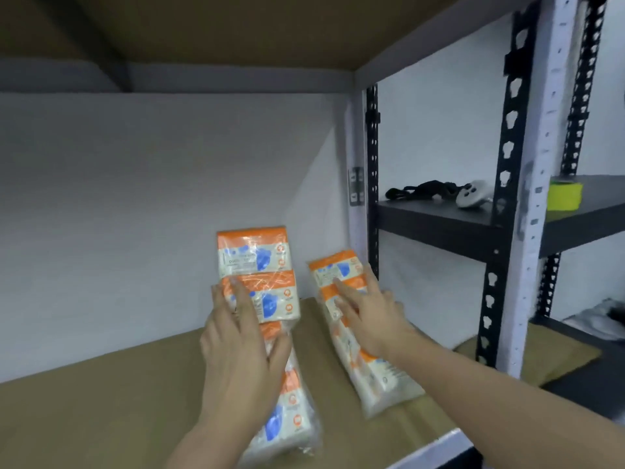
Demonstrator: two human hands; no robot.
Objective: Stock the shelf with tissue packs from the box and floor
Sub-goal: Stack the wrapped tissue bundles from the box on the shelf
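Observation:
Two long sleeves of tissue packs, orange and white with blue marks, lie on the brown shelf board (101,394). The left sleeve (260,265) runs from the front edge up against the white back wall, and my left hand (241,346) rests flat on its middle with straight fingers. The right sleeve (378,377) lies beside it, near the shelf's right post. My right hand (368,313) presses on its far half with spread, straight fingers. Neither the box nor the floor is in view.
The shelf above (236,32) hangs low overhead. A white and black slotted upright (527,204) stands at the right. Beyond it a dark shelf (436,218) carries a black cord and a white device (471,194), and a yellow tape roll (564,196) sits further right.

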